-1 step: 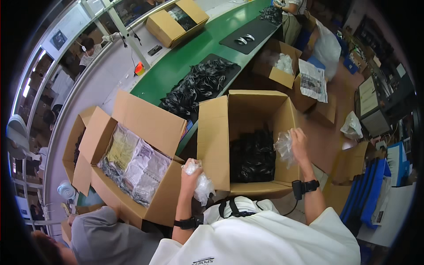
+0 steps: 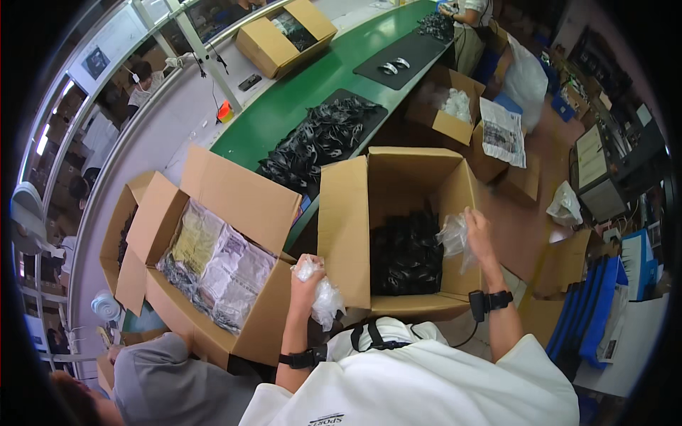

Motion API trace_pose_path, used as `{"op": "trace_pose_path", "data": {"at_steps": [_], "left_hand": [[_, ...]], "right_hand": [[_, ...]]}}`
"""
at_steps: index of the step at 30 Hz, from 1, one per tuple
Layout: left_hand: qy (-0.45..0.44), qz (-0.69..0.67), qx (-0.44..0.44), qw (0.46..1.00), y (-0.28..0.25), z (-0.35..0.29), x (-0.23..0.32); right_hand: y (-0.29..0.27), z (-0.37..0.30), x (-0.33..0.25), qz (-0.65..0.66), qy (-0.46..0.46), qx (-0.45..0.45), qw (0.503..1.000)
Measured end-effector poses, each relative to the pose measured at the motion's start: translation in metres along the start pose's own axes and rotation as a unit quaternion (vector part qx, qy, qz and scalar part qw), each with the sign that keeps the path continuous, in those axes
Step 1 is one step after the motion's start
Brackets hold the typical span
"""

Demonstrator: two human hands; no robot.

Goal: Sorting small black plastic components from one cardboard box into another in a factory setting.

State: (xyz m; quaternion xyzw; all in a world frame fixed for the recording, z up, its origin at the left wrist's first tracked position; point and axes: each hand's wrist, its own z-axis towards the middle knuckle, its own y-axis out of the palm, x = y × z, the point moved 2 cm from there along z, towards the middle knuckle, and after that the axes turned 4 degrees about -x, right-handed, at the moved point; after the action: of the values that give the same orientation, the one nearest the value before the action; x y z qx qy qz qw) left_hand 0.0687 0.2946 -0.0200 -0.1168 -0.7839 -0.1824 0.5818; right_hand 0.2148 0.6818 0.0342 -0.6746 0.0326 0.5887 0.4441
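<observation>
My left hand (image 2: 307, 275) is closed round a bunch of crumpled clear plastic bags (image 2: 327, 302), which hang beside the near left corner of an open cardboard box (image 2: 412, 169). At that box's right wall, my right hand (image 2: 477, 233) grips another clear plastic bag (image 2: 452, 234), its loose end over the opening. Many black-wrapped pieces (image 2: 405, 259) fill the bottom of the box; what is in them I cannot make out. To the left stands a second open box (image 2: 195, 302), with printed sheets (image 2: 227, 259) lying over plastic-wrapped contents.
A green bench (image 2: 263, 135) runs behind the boxes, bearing a pile of black-wrapped pieces (image 2: 320, 138). A person in a grey shirt (image 2: 167, 376) is close on my left. More cartons (image 2: 444, 124) stand far right, with blue bins (image 2: 600, 305) nearer. Another person (image 2: 470, 28) works at the far end.
The clear bag in my right hand has shifted slightly and my right hand has moved down a little. My left hand stays almost where it was.
</observation>
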Motion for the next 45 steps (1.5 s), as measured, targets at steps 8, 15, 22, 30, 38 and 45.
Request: {"op": "trace_pose_path", "data": {"at_steps": [8,15,22,30,38,45], "left_hand": [[-0.074,-0.261,-0.083,0.959,-0.009,0.009,0.046],[0.059,-0.455,-0.142,0.877,-0.124,-0.111,-0.031],[-0.072,-0.532,0.067,0.841,-0.191,-0.04,0.015],[-0.105,-0.343,0.082,0.93,-0.266,-0.071,0.016],[-0.06,-0.148,0.215,0.963,-0.308,-0.121,-0.001],[-0.067,-0.145,0.296,0.942,-0.318,-0.141,0.006]], "right_hand": [[0.129,-0.056,-0.213,0.327,-0.05,-0.29,0.898],[0.277,-0.097,-0.279,0.082,-0.311,-0.207,0.924],[0.396,-0.144,-0.314,-0.091,-0.398,-0.33,0.851],[0.501,-0.133,-0.322,0.02,-0.115,-0.571,0.813],[0.676,-0.109,-0.341,0.011,-0.16,-0.528,0.834],[0.737,-0.097,-0.319,0.044,-0.208,-0.488,0.846]]}}
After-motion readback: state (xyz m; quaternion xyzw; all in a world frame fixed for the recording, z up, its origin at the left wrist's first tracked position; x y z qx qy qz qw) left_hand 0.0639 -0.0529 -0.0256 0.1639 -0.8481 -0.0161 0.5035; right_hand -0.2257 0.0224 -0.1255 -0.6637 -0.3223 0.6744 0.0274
